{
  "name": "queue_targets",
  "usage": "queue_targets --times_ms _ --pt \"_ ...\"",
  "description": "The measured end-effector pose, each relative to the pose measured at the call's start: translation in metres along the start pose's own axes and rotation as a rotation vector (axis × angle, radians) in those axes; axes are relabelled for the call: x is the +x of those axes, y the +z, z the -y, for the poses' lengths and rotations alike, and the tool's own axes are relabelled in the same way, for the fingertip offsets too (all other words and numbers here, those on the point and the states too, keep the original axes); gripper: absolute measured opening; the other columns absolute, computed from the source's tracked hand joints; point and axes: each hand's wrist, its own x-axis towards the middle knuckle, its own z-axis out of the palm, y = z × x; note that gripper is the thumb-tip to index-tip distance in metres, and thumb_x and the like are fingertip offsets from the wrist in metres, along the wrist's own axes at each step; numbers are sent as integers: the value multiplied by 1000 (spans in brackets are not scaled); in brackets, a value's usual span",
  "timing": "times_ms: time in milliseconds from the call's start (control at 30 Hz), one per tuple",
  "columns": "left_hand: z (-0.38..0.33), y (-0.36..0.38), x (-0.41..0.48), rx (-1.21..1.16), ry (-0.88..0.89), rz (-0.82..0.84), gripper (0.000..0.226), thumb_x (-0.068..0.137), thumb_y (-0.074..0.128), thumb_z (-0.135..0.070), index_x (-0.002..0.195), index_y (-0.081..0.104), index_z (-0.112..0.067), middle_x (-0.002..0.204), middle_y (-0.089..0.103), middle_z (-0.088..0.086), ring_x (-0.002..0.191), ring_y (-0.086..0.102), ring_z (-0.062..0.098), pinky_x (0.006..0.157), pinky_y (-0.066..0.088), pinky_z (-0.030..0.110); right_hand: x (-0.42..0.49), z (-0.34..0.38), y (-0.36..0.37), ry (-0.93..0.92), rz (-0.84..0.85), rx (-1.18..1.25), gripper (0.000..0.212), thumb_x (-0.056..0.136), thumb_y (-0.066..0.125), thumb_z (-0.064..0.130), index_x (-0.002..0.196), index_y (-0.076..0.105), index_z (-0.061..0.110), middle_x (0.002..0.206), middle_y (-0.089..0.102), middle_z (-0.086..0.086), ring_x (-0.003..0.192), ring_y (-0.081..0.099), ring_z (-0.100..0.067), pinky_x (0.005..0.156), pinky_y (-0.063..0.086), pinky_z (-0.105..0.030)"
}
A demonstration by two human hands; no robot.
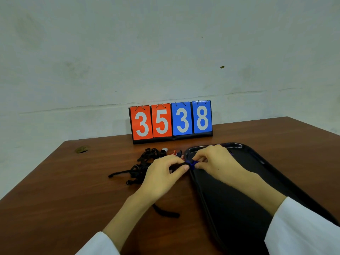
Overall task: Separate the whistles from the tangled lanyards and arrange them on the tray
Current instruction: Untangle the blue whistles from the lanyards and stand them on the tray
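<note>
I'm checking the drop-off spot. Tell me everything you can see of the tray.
The tray is black, glossy, plastic-looking, oblong with rounded corners and a raised rim. It lies flat on the right of the table, running from near the scoreboard toward the camera. The right hand, pinching a blue whistle, is over its far left corner, the forearm above its floor; contact cannot be told.

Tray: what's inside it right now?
The tray shows mostly bare black floor. Over its far corner the right hand pinches a blue whistle at the rim, the left hand its black lanyard. Anything beneath the right hand is hidden.
</note>
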Motion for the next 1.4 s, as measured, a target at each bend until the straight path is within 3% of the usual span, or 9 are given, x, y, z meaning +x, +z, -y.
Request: queue_targets --times_ms 333,433,533,733,1000,1100,1200,1300,1400 --pt "10 -6 6 -138 -40 -24 8 89 58 -25 84 64 -22 79 66 -8 74 60 -1 78 48 24 -9 -12 0 -97 233 678 16 79 67 5 89 68 16 87 73 -5 81 71 -13 71 55 -20" --pt "11 -4 5 -105 -28 11 15 93 52 -15 93 63 -26 97 63 -15 94 55 -6 89 42 19 -11 -11 -5 -107 248 827 15 81 64 3 95 68 9 89 73 -7 85 70 -18 72 56 -22" --pt "6 -1 3 -127 6 -107 55 83 51 13 116 54 -32 117 56 -17 112 49 -7 96 38 7 -12 -9 -10 -104 206 914 16 81 64 3 97 68 6 87 74 -7 84 70 -19 71 57 -23" --pt "-13 -3 1 -576 -107 -137 60 74 41 26 107 56 -23 105 63 -2 102 61 7 82 49 16 -9 -4 -14 -21 143 1025 18 81 65 3 99 66 5 87 73 -11 81 71 -19 72 58 -26" --pt "-7 5 -1 -466 -146 132 17 95 47 -8 106 57 -18 77 66 3 48 55 13 40 41 20 -7 -5 -23 75 -25 1335 22 81 62 3 103 64 3 93 73 -13 84 71 -20 68 58 -23" --pt "-7 8 -5 -240 -174 170 21 96 44 -13 108 58 -23 83 66 -5 72 61 10 69 48 23 -2 -11 -33 91 -153 1418 24 82 63 3 105 63 2 95 72 -14 86 71 -21 72 58 -25" --pt "-5 11 -8 99 -90 180 64 86 60 -22 141 30 -34 118 41 -26 119 31 0 106 24 29 -2 -12 -37 96 -141 1388 24 80 65 3 104 63 2 92 73 -15 85 71 -22 73 58 -26" --pt "-7 13 -4 -87 -87 31 98 79 69 -27 147 0 -40 146 24 -17 133 21 -2 110 24 29 -5 -8 -34 88 -57 1321 22 80 65 3 102 64 2 90 73 -14 83 71 -21 71 58 -25" --pt "-12 11 -2 -302 -37 -163 88 84 63 -6 146 11 -41 138 36 -18 126 35 -8 102 32 17 -9 0 -25 66 45 1251 22 82 63 3 103 65 1 93 72 -14 84 71 -21 72 58 -24"
